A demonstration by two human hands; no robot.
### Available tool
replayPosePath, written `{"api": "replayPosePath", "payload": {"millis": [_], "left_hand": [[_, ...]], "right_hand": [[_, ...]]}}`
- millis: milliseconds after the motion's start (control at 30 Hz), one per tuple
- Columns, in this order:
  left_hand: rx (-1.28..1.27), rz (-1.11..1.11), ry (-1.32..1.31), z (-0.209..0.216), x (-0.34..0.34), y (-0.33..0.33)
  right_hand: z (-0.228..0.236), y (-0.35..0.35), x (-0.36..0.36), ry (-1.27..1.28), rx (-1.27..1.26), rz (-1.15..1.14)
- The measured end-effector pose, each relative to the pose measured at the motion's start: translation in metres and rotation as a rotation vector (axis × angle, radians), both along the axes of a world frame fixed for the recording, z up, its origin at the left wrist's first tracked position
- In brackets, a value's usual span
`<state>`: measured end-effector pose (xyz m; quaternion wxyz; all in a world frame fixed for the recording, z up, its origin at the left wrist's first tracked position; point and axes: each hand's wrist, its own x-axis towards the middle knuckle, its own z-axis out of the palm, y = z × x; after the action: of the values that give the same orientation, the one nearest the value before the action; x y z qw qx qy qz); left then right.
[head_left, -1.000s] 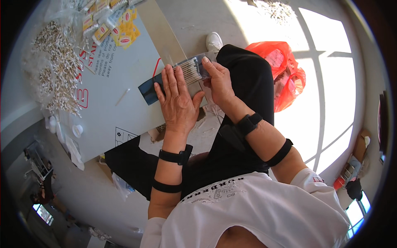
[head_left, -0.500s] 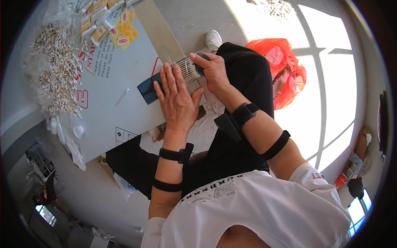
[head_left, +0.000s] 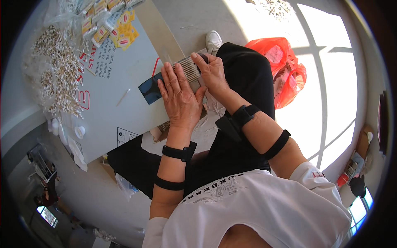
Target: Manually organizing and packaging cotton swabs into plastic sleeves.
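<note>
A row of cotton swabs lies side by side at the table's right edge, between my two hands. My right hand grips the row's right end, thumb on top, where a dark wrap shows beneath the fingers. Stretched flat, my left hand rests with its fingers over the left end of the swabs and a glossy dark blue strip. The part of the strip under that palm is hidden. A single swab lies on the table to the left.
The grey printed board serves as tabletop. A clear bag heaped with loose swabs stands at its left, with yellow-labelled swab packs at the back. A red plastic bag sits on the floor at right.
My left hand and forearm have shifted slightly to the right. The right hand keeps its grip on the swabs with hardly any movement.
</note>
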<state>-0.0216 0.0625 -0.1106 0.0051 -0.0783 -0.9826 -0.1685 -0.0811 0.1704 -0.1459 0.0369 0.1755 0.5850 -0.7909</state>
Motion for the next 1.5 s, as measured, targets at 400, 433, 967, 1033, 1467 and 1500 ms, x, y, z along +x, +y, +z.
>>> {"api": "replayPosePath", "payload": {"millis": [400, 433, 967, 1033, 1467, 1500], "left_hand": [[0.015, 0.09, 0.015, 0.0, 0.0, -0.027], [-0.059, 0.071, -0.01, -0.001, 0.001, -0.026], [0.162, 0.294, 0.185, 0.02, -0.129, -0.128], [0.153, 0.374, 0.101, 0.027, -0.163, -0.131], [0.236, 0.412, -0.052, 0.014, -0.184, -0.146], [0.238, 0.412, -0.067, 0.015, -0.176, -0.143]], "right_hand": [[0.003, 0.005, 0.004, 0.024, -0.002, 0.039], [0.003, 0.005, 0.004, 0.024, -0.005, 0.04], [0.011, 0.022, 0.005, -0.229, 0.011, -0.008], [0.008, 0.021, 0.003, -0.234, -0.028, -0.012], [0.003, 0.019, 0.0, -0.242, -0.07, 0.026], [0.002, 0.019, 0.001, -0.243, -0.048, 0.056]]}}
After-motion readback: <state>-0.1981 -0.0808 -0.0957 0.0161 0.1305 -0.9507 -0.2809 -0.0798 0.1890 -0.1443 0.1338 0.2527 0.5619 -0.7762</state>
